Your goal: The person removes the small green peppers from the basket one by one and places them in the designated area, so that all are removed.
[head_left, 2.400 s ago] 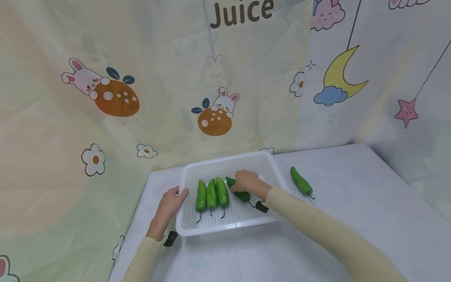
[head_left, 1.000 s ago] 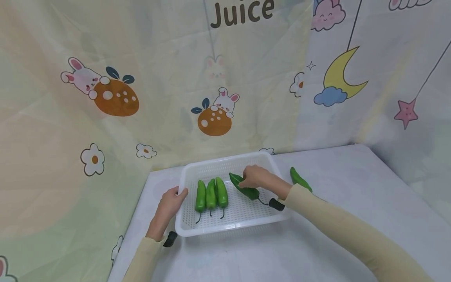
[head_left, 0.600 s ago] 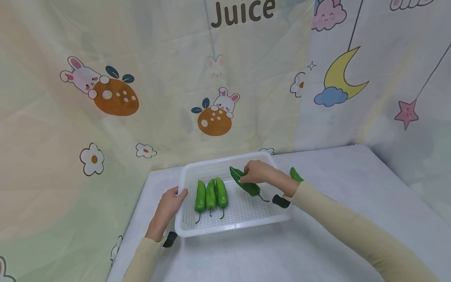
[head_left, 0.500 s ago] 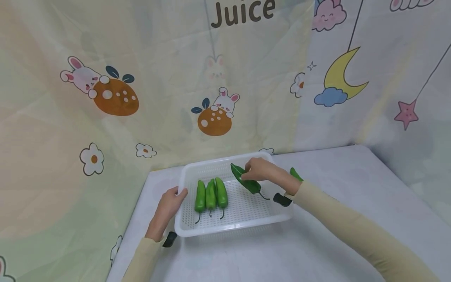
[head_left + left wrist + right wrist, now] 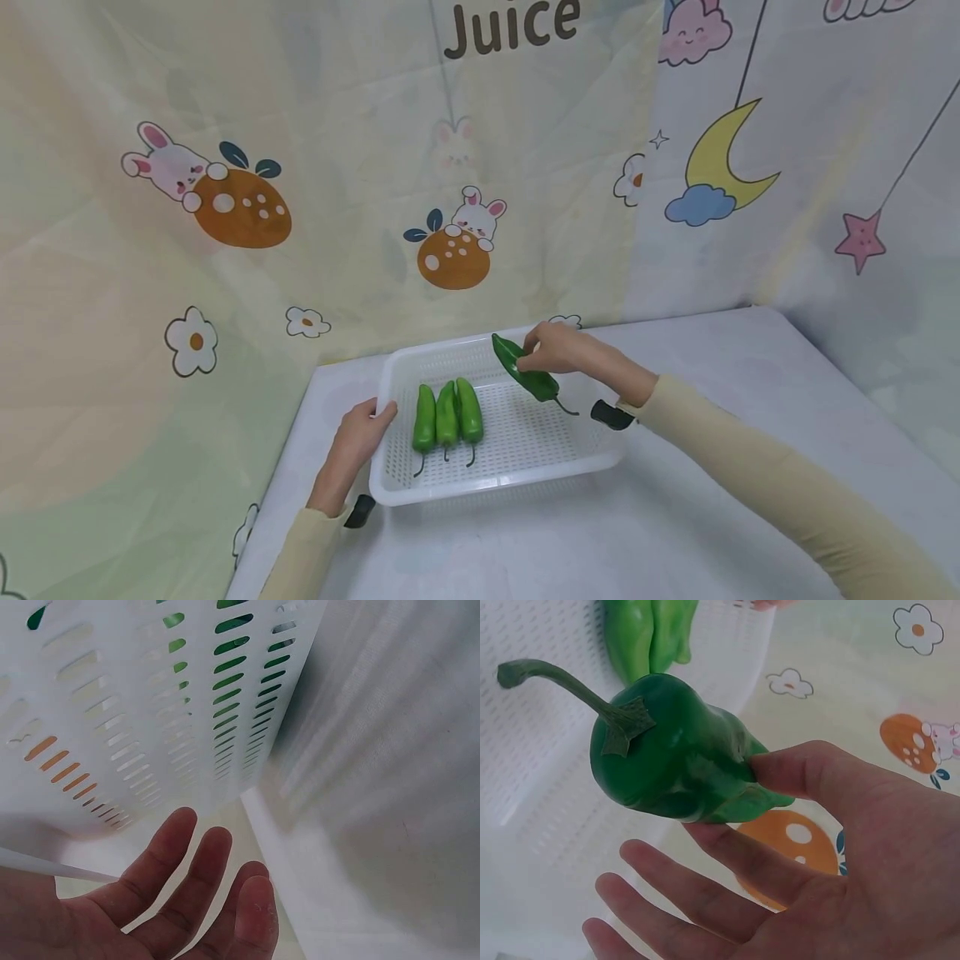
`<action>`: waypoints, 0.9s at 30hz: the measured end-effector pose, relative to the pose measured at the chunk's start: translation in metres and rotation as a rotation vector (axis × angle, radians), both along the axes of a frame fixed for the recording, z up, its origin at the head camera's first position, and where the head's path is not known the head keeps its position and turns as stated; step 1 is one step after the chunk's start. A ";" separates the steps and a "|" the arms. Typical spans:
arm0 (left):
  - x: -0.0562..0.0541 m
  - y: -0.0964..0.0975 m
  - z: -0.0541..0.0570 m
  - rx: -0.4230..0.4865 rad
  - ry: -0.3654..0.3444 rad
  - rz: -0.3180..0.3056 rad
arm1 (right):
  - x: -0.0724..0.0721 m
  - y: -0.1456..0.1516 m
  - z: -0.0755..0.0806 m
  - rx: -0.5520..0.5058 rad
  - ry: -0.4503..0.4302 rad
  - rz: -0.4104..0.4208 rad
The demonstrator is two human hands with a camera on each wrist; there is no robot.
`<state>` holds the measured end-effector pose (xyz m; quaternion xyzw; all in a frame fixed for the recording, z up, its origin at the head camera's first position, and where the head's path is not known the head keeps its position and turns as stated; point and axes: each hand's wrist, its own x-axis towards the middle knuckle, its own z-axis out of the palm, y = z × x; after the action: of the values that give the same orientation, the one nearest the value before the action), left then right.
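Observation:
A white perforated plastic basket (image 5: pixel 498 482) stands on the table, three green chili peppers (image 5: pixel 447 417) lying side by side in its left half. My left hand (image 5: pixel 362 433) grips the basket's left rim, thumb over the edge; the left wrist view has its fingers (image 5: pixel 214 851) outside the slotted wall. Above the basket's right half, my right hand (image 5: pixel 558 346) holds a darker green chili pepper (image 5: pixel 536 385), stem end tilted down towards me. In the right wrist view, thumb and index finger pinch this pepper (image 5: pixel 671 750) while the other fingers spread away from it.
The white-covered table (image 5: pixel 487 550) extends in front of the basket and to its right. A printed cloth backdrop (image 5: pixel 360 208) hangs directly behind the basket. My right sleeve (image 5: pixel 750 467) crosses over the table's right side.
My right hand has lifted the darker pepper from the basket floor, up and to the right. A loose pepper on the table at right has gone out of sight behind my right arm.

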<state>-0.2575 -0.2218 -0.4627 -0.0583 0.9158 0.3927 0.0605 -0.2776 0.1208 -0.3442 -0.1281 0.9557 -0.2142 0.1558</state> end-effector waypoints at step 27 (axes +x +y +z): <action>0.001 -0.001 0.001 0.014 -0.011 -0.002 | 0.008 0.040 0.010 -0.025 0.013 -0.022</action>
<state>-0.2566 -0.2228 -0.4613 -0.0589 0.9127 0.3988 0.0663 -0.2692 0.1612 -0.3338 -0.1210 0.9554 -0.2269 0.1455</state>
